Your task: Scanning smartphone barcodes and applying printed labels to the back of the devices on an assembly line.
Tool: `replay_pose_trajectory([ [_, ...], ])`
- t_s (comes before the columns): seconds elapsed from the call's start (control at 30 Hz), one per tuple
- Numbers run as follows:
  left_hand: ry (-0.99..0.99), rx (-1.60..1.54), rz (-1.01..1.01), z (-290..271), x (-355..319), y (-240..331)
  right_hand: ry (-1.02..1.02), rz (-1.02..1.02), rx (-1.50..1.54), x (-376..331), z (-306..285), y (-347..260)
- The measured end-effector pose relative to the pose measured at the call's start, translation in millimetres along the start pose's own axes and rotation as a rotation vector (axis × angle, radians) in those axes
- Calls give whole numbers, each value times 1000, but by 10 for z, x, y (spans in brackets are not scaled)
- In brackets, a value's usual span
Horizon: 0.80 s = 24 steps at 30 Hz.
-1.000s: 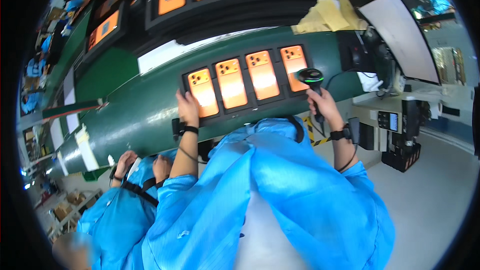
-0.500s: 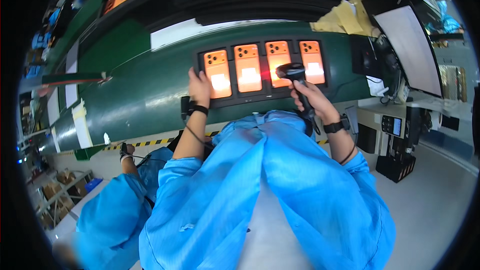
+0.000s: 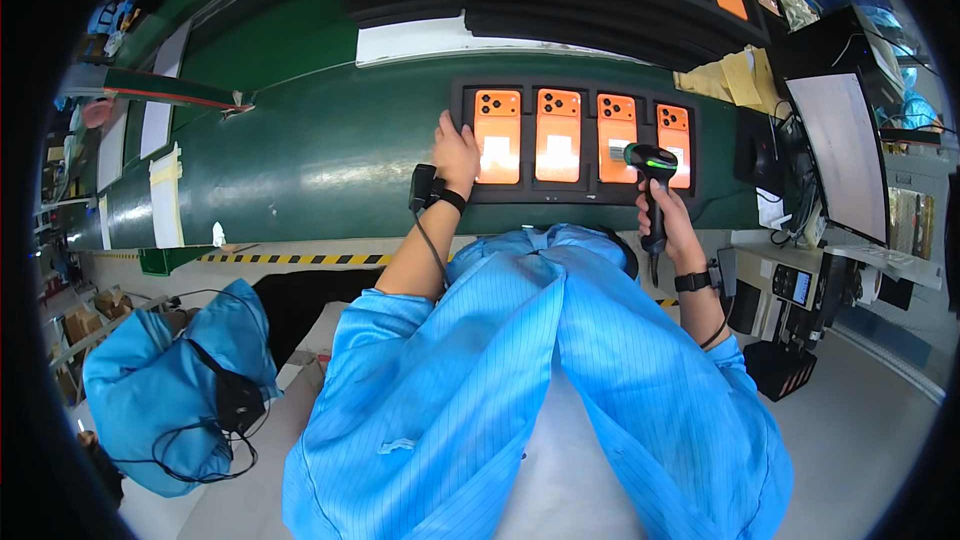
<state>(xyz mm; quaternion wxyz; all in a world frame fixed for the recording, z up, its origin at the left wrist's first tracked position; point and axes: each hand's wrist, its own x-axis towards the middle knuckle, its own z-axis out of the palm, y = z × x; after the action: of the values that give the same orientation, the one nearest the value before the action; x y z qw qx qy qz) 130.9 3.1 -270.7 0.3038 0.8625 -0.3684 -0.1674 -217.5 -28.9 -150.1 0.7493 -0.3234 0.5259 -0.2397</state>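
Observation:
A black tray (image 3: pixel 560 192) lies on the green workbench with several orange phones side by side in it, camera ends away from me. A pale label shows on the back of the leftmost phone (image 3: pixel 498 110). At the tray's left rim is my left hand (image 3: pixel 457 153), fingers outside and thumb along the edge, closed on it. In my right hand (image 3: pixel 672 215) is a black handheld barcode scanner (image 3: pixel 655 162), gripped by its handle. Its head, with a green light glowing on top, hangs over the third phone (image 3: pixel 617 115) and partly hides the rightmost phone (image 3: pixel 674 120).
Stacked black trays (image 3: pixel 600 25) with more orange phones stand at the back. A monitor (image 3: pixel 835 145) is on the right, near yellowish paper (image 3: pixel 735 80). To the left, a person in blue (image 3: pixel 170 390) is beside the bench; a label printer (image 3: pixel 790 280) stands at lower right.
The red scanner beam and bright glare on the phones are gone; a green light shows on the scanner. Its handle is more upright. My view has shifted left, and the person at left has changed posture.

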Motion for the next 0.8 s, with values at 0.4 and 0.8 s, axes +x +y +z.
replay_pose_trajectory([
  [0.4,-39,-74,81,-14,41,-129,-118,81,28,101,824,124],
  [0.8,-67,-57,115,-17,57,-175,0,110,132,85,1097,166],
])
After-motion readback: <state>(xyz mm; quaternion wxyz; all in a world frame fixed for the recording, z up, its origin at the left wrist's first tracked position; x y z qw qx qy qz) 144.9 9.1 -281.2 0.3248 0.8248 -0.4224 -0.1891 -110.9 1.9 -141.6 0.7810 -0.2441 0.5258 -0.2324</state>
